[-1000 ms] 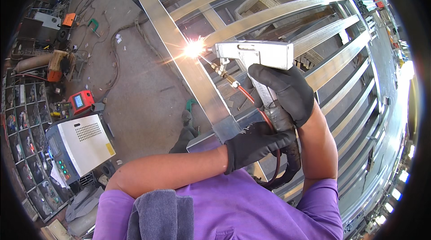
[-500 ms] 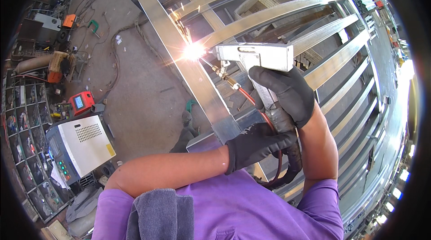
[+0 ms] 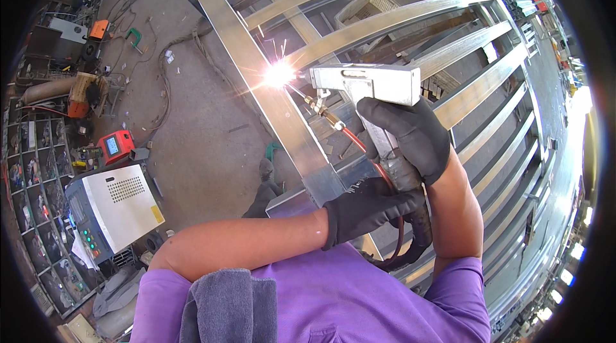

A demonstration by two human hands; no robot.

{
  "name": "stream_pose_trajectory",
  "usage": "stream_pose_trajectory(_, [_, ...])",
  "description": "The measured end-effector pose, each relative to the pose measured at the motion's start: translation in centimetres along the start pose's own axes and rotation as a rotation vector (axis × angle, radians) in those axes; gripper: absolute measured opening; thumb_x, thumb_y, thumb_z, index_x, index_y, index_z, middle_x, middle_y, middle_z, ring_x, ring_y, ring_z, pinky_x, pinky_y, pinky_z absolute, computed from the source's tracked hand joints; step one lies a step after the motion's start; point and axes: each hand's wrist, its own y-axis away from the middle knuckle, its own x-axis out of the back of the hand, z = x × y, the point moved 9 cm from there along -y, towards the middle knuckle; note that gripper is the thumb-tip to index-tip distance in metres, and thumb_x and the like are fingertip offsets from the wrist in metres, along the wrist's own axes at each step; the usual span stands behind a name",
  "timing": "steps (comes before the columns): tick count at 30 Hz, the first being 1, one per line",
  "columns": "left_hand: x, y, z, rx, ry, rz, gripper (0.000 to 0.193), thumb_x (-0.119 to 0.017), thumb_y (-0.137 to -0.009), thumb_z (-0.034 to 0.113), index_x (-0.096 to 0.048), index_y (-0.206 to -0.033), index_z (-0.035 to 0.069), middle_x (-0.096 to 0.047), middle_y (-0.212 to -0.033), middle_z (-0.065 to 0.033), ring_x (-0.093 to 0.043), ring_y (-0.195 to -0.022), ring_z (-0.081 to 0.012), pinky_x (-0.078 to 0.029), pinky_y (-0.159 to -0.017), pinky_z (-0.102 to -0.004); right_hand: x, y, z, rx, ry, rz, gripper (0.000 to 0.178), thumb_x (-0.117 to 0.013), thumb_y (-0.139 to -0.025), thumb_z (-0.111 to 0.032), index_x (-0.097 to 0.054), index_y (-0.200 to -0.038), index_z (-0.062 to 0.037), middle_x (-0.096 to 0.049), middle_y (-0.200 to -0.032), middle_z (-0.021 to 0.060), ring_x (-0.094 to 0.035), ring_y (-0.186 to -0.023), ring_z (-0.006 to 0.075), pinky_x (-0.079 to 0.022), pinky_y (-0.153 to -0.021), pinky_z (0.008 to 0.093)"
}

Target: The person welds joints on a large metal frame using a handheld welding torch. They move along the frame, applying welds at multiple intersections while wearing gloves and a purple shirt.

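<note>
My right hand (image 3: 410,134), in a black glove, is wrapped round the handle of a silver welding gun (image 3: 385,83). Its nozzle points left, into a bright glare (image 3: 279,75) with sparks where a crossbar meets the long metal side rail (image 3: 256,60). A thin wire feed tube with brass fittings (image 3: 327,116) and a red hose runs under the gun toward the glare. Lower down, my gloved left hand (image 3: 375,208) closes round the taped base of the gun and its thick black cable (image 3: 420,231). The glare hides the nozzle tip and the joint.
Beyond the gun, parallel metal bars (image 3: 391,19) form a large frame. At left stand a white machine cabinet (image 3: 122,205), a red device with a screen (image 3: 117,146) and a rack of small bins (image 3: 38,195). Cables and a green clamp (image 3: 133,39) lie on the floor.
The spark spray is shorter and points more upward. The gun has shifted very slightly to the right and down; both hands keep their grip.
</note>
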Motion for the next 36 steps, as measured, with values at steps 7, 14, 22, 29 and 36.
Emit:
stream_pose_trajectory(7, [-0.1, 0.1, -0.1, 0.027, -0.029, 0.025, 0.04, -0.065, -0.104, 0.042, -0.071, -0.111, 0.003, -0.071, -0.095, -0.0048, -0.066, -0.089, -0.0113, -0.053, -0.08, -0.032, -0.1, 0.4, -0.1, -0.014, -0.027, 0.033, 0.037, -0.066, -0.102, -0.028, -0.067, -0.127, 0.0001, -0.073, -0.102, 0.0073, -0.067, -0.092, 0.0157, -0.054, -0.083, 0.0329])
stream_pose_trajectory(14, [-0.8, 0.0, -0.3, 0.001, 0.028, -0.031, 0.033, -0.066, -0.104, 0.034, -0.07, -0.117, 0.004, -0.072, -0.103, -0.004, -0.065, -0.096, -0.0106, -0.054, -0.084, -0.0333, 0.1, 1.1, -0.3, -0.029, -0.062, 0.047, 0.038, -0.066, -0.102, -0.028, -0.066, -0.128, -0.001, -0.072, -0.097, 0.0073, -0.068, -0.082, 0.0141, -0.056, -0.064, 0.0309])
stream_pose_trajectory(22, [-0.8, -0.2, 0.3, -0.043, -0.109, -0.064, 0.034, -0.066, -0.104, 0.034, -0.068, -0.121, 0.004, -0.071, -0.107, -0.004, -0.064, -0.1, -0.0118, -0.053, -0.089, -0.0337, 1.3, 1.7, -2.2, 0.068, -0.157, 0.124, 0.038, -0.066, -0.101, -0.017, -0.063, -0.134, 0.0008, -0.073, -0.099, 0.0083, -0.068, -0.085, 0.0137, -0.055, -0.072, 0.0304])
stream_pose_trajectory(29, [-0.2, 0.5, 0.1, -0.036, -0.121, 0.01, 0.033, -0.066, -0.104, 0.032, -0.069, -0.122, 0.004, -0.072, -0.107, -0.004, -0.064, -0.101, -0.0112, -0.053, -0.088, -0.0333, 0.3, 0.8, -1.1, 0.074, -0.109, 0.081, 0.033, -0.065, -0.102, -0.018, -0.066, -0.128, 0.0016, -0.073, -0.101, 0.0078, -0.067, -0.095, 0.0154, -0.052, -0.087, 0.0318])
stream_pose_trajectory(36, [0.0, 0.6, -0.6, -0.014, -0.044, 0.028, 0.031, -0.066, -0.105, 0.029, -0.069, -0.123, 0.003, -0.072, -0.107, -0.0032, -0.065, -0.1, -0.0097, -0.053, -0.086, -0.0313, -0.1, 0.5, -1.1, 0.063, -0.084, 0.064, 0.033, -0.063, -0.103, -0.018, -0.066, -0.129, 0.0018, -0.074, -0.106, 0.0092, -0.068, -0.098, 0.0165, -0.051, -0.092, 0.0326])
